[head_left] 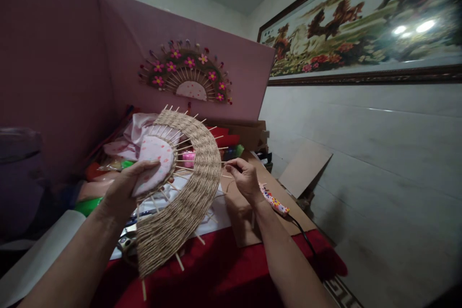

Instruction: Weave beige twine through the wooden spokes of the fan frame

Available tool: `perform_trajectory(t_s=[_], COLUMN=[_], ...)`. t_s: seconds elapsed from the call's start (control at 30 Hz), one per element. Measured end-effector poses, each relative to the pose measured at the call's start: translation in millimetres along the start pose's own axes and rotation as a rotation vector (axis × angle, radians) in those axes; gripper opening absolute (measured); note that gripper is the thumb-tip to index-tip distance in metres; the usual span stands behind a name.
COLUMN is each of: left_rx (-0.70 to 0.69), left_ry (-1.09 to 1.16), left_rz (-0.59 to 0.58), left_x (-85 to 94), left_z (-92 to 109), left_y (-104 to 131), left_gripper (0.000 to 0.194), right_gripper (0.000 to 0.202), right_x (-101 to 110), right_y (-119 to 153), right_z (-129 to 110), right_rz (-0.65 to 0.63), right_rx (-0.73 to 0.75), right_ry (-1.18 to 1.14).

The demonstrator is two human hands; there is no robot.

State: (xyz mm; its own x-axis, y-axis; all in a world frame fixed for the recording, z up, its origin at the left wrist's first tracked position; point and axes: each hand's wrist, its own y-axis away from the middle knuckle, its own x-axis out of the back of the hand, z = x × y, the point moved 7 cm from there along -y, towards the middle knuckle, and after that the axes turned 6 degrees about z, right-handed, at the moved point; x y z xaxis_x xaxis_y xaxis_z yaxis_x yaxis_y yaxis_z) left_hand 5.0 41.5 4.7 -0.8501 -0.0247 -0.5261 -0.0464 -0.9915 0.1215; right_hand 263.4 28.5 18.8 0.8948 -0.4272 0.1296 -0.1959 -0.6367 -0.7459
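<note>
The right hand [247, 179]'s fingers pinch the end of a stick [223, 162] at the rim of a woven fan [206, 166]; the left hand [126, 184] clasps its fabric centre [156, 156] (thumb across the face). The fan is held above the red-clothed bench [224, 269], where a corded, flower-patterned tool [275, 201] lies on cardboard [247, 233].
</note>
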Motion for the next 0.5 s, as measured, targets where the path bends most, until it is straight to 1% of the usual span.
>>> perform_trajectory(t_s=[0.13,0.37,0.5], left_rx=[0.06,0.169,0.181], left_ry=[-0.04,-0.078,-0.11], left_rz=[-0.043,-0.011,0.003], left_x=[-0.6,5.6,6.7], left_z=[-3.8,-8.7,-9.5], left_y=[1.0,2.6,3.6], left_gripper=[0.016,0.017,0.017], right_gripper=[0.01,0.015,0.012], right_x=[0.5,9.5,13.3], right_y=[-0.8,1.7,1.9], right_z=[2.7,-15.4,-20.7], right_rz=[0.003,0.088,0.129], right_rx=[-0.017,0.151,0.193], right_ry=[-0.045,0.25,0.295])
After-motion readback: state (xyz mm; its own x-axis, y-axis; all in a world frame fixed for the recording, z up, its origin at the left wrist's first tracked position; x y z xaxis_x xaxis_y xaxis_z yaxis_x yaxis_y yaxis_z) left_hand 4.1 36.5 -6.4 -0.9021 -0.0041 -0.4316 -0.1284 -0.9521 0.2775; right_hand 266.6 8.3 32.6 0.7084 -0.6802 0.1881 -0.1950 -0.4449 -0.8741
